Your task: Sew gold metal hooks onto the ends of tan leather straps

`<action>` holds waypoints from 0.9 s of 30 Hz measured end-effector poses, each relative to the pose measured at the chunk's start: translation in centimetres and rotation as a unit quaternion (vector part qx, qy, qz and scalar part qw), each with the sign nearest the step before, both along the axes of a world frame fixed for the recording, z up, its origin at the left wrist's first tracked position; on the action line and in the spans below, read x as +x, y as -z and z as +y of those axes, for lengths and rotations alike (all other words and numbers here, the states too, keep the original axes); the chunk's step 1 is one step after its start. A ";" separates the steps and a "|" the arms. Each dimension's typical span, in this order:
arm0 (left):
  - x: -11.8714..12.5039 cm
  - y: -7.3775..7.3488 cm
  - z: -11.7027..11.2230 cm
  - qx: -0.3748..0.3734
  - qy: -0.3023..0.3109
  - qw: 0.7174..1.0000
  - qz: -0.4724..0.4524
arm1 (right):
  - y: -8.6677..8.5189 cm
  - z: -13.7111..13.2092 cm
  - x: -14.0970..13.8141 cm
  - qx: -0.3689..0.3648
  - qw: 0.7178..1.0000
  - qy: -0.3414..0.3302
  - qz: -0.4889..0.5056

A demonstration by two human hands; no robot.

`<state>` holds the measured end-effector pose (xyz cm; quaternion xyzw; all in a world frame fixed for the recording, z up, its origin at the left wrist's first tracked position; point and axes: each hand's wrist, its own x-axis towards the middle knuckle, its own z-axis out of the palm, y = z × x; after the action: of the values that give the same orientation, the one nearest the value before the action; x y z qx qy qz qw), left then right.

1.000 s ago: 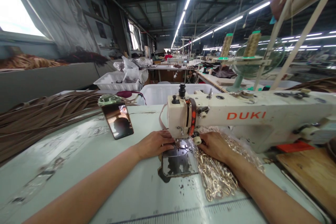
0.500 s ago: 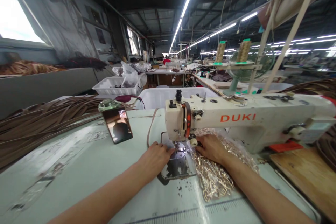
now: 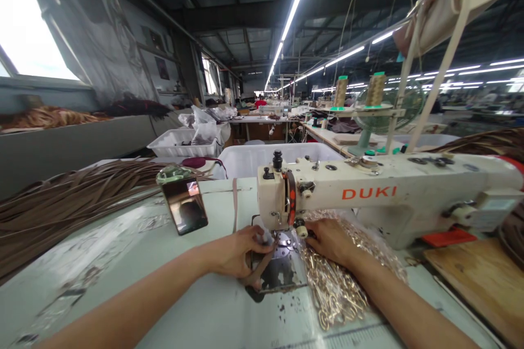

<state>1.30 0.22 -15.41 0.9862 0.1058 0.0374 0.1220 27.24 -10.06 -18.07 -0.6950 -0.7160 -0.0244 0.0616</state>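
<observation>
My left hand [image 3: 233, 253] is closed on a narrow brown strap [image 3: 262, 268], just left of the needle area of a white sewing machine [image 3: 368, 188]. One stretch of the strap slants down across the metal plate [image 3: 282, 272]; another runs back over the table behind the hand. My right hand [image 3: 332, 241] is curled beside the machine's small front knob [image 3: 301, 230], over a clear plastic bag of gold-coloured metal hooks [image 3: 338, 294]. Its fingertips are partly hidden, so what they hold, if anything, does not show.
A phone [image 3: 186, 206] leans against a green-lidded object on the table at left. Behind it lies a heap of brown straps [image 3: 82, 191]. A white bin [image 3: 233, 155] stands beyond the machine, thread cones [image 3: 375, 90] above it. At right lies a wooden board [image 3: 478, 267].
My left hand has shifted left and down from the needle area, and the strap now shows folded toward me in its fingers. My right hand stays at the knob. The view has tilted slightly.
</observation>
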 end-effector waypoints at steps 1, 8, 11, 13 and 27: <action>-0.3 0.4 -0.7 -0.009 -0.012 1.000 0.003 | -0.1 0.0 0.0 0.001 1.000 -0.001 0.001; -0.1 5.9 -7.5 0.041 -0.073 0.996 0.036 | -0.3 -0.1 -0.3 -0.004 1.000 -0.003 0.007; 1.2 6.8 -9.5 0.102 -0.102 0.988 0.058 | -0.2 -0.1 -0.2 -0.006 1.000 -0.003 0.009; 1.9 6.8 -10.2 0.129 -0.116 0.982 0.072 | -0.1 -0.1 -0.1 -0.007 1.000 -0.003 0.011; -0.4 11.5 -12.1 0.331 -0.064 0.927 -0.163 | -0.3 -0.2 0.0 -0.004 1.000 -0.008 0.025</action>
<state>0.89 -11.84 -26.87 0.9418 0.1289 0.2383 -0.1989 27.24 -10.25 -17.79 -0.6900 -0.7197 -0.0039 0.0771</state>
